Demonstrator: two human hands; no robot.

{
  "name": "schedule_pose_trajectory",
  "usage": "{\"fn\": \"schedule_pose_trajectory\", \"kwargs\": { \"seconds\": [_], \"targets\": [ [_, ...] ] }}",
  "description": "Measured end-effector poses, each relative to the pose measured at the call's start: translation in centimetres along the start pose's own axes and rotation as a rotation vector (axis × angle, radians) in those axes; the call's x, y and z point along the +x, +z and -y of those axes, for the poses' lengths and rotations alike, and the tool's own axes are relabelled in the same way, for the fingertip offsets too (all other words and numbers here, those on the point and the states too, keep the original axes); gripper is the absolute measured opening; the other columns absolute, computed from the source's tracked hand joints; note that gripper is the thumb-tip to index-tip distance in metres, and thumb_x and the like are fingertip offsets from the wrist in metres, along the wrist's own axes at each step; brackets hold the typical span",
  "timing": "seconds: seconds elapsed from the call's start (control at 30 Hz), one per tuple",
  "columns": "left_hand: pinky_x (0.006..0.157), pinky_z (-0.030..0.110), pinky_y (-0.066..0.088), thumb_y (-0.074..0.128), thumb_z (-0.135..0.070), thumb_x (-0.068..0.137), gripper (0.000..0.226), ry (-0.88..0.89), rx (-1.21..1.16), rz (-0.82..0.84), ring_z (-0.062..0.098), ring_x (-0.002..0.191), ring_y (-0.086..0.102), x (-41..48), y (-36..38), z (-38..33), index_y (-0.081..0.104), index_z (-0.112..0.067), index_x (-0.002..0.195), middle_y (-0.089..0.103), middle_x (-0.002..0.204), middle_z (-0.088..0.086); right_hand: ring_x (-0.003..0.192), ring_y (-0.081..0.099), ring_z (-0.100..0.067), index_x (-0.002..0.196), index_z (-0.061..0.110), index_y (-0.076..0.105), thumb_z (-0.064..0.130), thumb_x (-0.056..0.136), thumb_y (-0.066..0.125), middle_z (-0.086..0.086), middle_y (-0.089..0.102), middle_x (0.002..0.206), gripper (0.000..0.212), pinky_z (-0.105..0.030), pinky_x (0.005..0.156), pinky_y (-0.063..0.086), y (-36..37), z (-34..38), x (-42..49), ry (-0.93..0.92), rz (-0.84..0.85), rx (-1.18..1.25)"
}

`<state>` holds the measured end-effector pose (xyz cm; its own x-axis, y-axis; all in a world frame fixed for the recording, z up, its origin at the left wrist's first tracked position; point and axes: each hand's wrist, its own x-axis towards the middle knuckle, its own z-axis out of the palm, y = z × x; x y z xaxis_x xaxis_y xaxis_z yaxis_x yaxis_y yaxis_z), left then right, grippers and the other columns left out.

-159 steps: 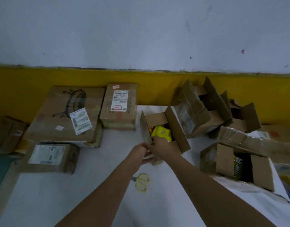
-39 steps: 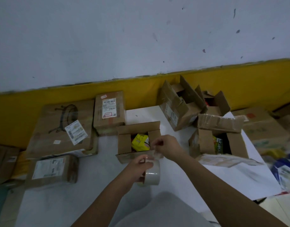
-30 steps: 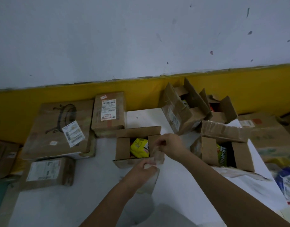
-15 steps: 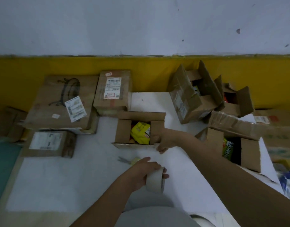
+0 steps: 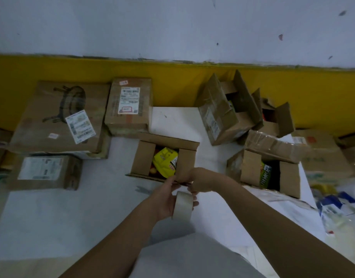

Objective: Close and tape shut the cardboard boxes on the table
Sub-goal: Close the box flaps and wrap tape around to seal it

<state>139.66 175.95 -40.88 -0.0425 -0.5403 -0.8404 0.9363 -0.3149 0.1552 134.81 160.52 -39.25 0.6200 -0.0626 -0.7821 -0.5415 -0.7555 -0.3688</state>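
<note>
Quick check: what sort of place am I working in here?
Probably a parcel packing or shipping station: sealed cartons with printed shipping labels lie at the left, an open box holding packaged goods sits in the middle, and the left hand holds a roll of tape.

Bare table (image 5: 52,221) near and left of the middle box (image 5: 145,161), broken only by scissors (image 5: 142,190) just near it. Narrow lane to its right, before the right box (image 5: 250,169). Walled far by labelled box (image 5: 130,117) and tipped box (image 5: 218,117); left, by sealed box (image 5: 42,171).
</note>
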Motion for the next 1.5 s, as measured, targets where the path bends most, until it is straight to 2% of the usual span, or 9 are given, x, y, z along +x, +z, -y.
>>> {"fn": "schedule_pose_trajectory", "kwargs": {
  "seconds": [0.37,0.57,0.77,0.93,1.03,1.2,1.3,1.4,1.5],
  "targets": [
    [0.047,0.034,0.058,0.056,-0.017,0.098,0.018,0.043,0.105,-0.191,0.025,0.056,0.071,1.5,-0.6,-1.0,0.063,-0.001,0.091,0.072,0.069,0.016,0.091,0.063,-0.029,0.109,0.012,0.072,0.001,0.081,0.053,-0.014,0.069,0.101,0.036,-0.036,0.073,0.054,1.5,2.1,-0.4,0.060,-0.063,0.082],
    [0.056,0.033,0.059,0.060,-0.020,0.095,0.019,0.061,0.034,-0.125,0.024,0.071,0.065,2.2,-1.1,-1.5,0.065,-0.006,0.083,0.071,0.074,0.010,0.109,0.061,-0.028,0.130,0.014,0.062,0.003,0.093,0.050,-0.010,0.065,0.123,0.040,-0.020,0.082,0.042,3.3,2.9,-1.9,-0.074,-0.401,0.248],
    [0.072,0.041,0.054,0.063,-0.014,0.093,0.013,0.046,0.230,-0.160,0.025,0.078,0.063,2.6,-1.5,-2.6,0.065,-0.007,0.083,0.066,0.084,0.010,0.114,0.060,-0.023,0.134,0.020,0.058,-0.005,0.087,0.048,-0.004,0.062,0.129,0.054,-0.031,0.096,0.050,4.4,2.0,-1.7,-0.244,-0.502,0.147],
    [0.078,0.042,0.052,0.060,-0.002,0.091,0.012,0.056,0.227,-0.156,0.024,0.078,0.060,2.7,-2.0,-2.2,0.064,-0.006,0.081,0.064,0.074,0.007,0.095,0.056,-0.012,0.132,0.019,0.062,0.007,0.097,0.054,-0.005,0.065,0.119,0.038,-0.009,0.070,0.035,2.0,2.4,-1.6,-0.253,-0.442,0.128],
    [0.078,0.041,0.052,0.058,-0.009,0.095,0.006,0.069,0.174,-0.141,0.023,0.083,0.062,3.1,-2.5,-1.5,0.064,-0.009,0.093,0.065,0.087,0.009,0.092,0.050,-0.007,0.130,0.022,0.062,0.019,0.099,0.058,-0.001,0.064,0.117,0.032,-0.001,0.067,0.036,1.3,2.6,-0.9,-0.254,-0.367,0.150],
    [0.077,0.040,0.056,0.061,-0.012,0.091,0.009,0.048,0.150,-0.104,0.028,0.087,0.069,3.4,-3.6,-1.0,0.069,-0.007,0.091,0.072,0.092,0.012,0.089,0.054,-0.006,0.128,0.013,0.063,-0.007,0.090,0.047,-0.005,0.069,0.116,0.046,-0.001,0.073,0.039,1.0,2.4,0.9,-0.190,-0.371,0.221],
    [0.086,0.044,0.053,0.060,-0.015,0.091,0.013,0.018,0.071,-0.108,0.032,0.093,0.069,3.5,-3.6,-1.0,0.069,-0.006,0.095,0.074,0.091,0.015,0.096,0.059,-0.013,0.129,0.011,0.063,-0.003,0.086,0.058,-0.005,0.068,0.117,0.045,-0.010,0.081,0.044,0.8,2.3,1.7,-0.163,-0.371,0.234],
    [0.076,0.041,0.054,0.057,-0.014,0.090,0.015,-0.027,-0.015,-0.122,0.032,0.088,0.070,3.5,-3.5,-0.7,0.067,-0.005,0.096,0.073,0.095,0.018,0.106,0.063,-0.021,0.128,0.013,0.063,0.001,0.085,0.063,-0.006,0.066,0.119,0.045,-0.031,0.093,0.050,1.4,2.2,2.8,-0.127,-0.364,0.286],
    [0.071,0.039,0.055,0.056,-0.013,0.089,0.021,-0.045,-0.042,-0.131,0.031,0.089,0.071,3.7,-3.6,-0.5,0.066,-0.005,0.105,0.073,0.101,0.019,0.103,0.064,-0.021,0.126,0.017,0.064,0.002,0.091,0.051,-0.004,0.067,0.114,0.040,-0.025,0.088,0.052,2.3,2.0,4.1,-0.041,-0.362,0.362]
  ]
}}
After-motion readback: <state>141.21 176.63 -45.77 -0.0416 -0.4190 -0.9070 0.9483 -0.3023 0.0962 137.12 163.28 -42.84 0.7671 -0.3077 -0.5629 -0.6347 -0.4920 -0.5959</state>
